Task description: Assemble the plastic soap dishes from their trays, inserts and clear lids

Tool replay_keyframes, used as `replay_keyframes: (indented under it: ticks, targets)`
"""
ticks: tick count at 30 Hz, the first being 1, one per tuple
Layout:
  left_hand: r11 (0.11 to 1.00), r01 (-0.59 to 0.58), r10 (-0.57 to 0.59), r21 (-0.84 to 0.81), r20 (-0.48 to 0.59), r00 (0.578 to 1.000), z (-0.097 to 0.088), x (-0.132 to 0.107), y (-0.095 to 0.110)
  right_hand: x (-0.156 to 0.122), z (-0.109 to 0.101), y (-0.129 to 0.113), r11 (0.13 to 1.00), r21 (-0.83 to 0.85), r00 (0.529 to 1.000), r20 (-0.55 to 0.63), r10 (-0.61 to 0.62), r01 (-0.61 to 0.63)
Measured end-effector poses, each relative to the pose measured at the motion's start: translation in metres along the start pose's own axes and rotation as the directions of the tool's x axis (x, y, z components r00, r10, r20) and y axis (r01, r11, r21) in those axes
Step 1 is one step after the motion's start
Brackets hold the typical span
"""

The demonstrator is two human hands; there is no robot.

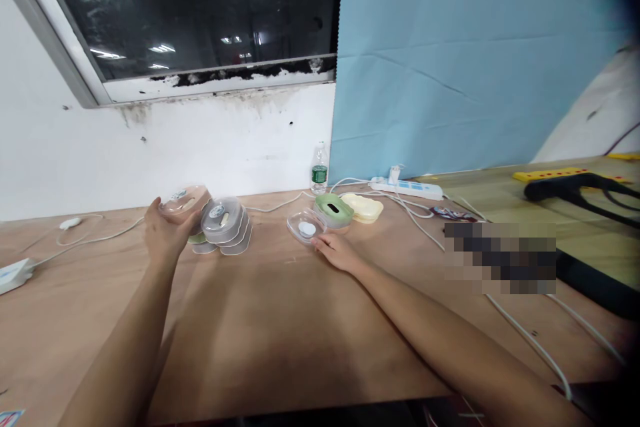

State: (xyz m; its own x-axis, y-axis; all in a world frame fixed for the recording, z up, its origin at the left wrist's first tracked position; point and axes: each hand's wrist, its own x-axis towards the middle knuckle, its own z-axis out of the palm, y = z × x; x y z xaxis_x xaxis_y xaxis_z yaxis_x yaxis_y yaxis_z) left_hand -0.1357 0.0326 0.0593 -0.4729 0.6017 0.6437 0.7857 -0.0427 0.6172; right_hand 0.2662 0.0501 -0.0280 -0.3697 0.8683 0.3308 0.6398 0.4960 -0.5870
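Observation:
My left hand [167,233] is closed around a pink oval box with a clear lid [195,200], held at the top of the left stack. Right beside it stand stacked grey boxes [226,230] of the same shape, and a green edge shows below the pink one. My right hand [340,252] pinches the rim of a clear plastic lid [296,225] with a white round spot on it. Just behind that lid sits a green oval box [334,210] with a dark slot in its top. A cream wavy-edged piece [367,208] lies against its right side.
A water bottle [319,170] stands by the wall. White cables run from a power strip [415,188] across the right side of the wooden table [260,333]. A white device [16,275] is at the left edge, and a black strap-like object [595,283] lies far right.

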Motion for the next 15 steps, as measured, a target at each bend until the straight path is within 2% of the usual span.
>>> replay_keyframes:
  ticks: [4, 8, 10, 12, 14, 15]
  targets:
    - [0.999, -0.007, 0.007, 0.047, -0.006, 1.000, 0.001, 0.000, -0.003, 0.000, 0.002, 0.004, 1.000, -0.003, 1.000, -0.013, -0.009, 0.009]
    - [0.990, -0.118, 0.130, 0.077, -0.165, 0.978, -0.003, -0.003, 0.003, 0.000, 0.004, 0.007, 1.000, -0.007, 1.000, -0.022, -0.018, 0.018]
    - [0.976, -0.207, 0.219, 0.074, -0.276, 0.936, -0.009, -0.008, 0.014, 0.000, 0.004, 0.007, 1.000, -0.004, 0.999, -0.031, -0.031, 0.031]
    - [0.941, -0.333, 0.331, 0.058, -0.363, 0.871, -0.013, -0.018, 0.028, -0.001, 0.002, 0.005, 0.999, -0.006, 0.997, -0.061, -0.038, 0.038]
    - [0.870, -0.493, 0.458, 0.016, -0.399, 0.795, -0.013, -0.035, 0.044, -0.002, 0.000, 0.004, 0.999, -0.016, 0.992, -0.121, -0.035, 0.033]
    - [0.841, -0.541, 0.502, -0.018, -0.349, 0.791, -0.011, -0.047, 0.051, -0.003, -0.001, 0.003, 0.999, -0.021, 0.986, -0.164, -0.032, 0.029]
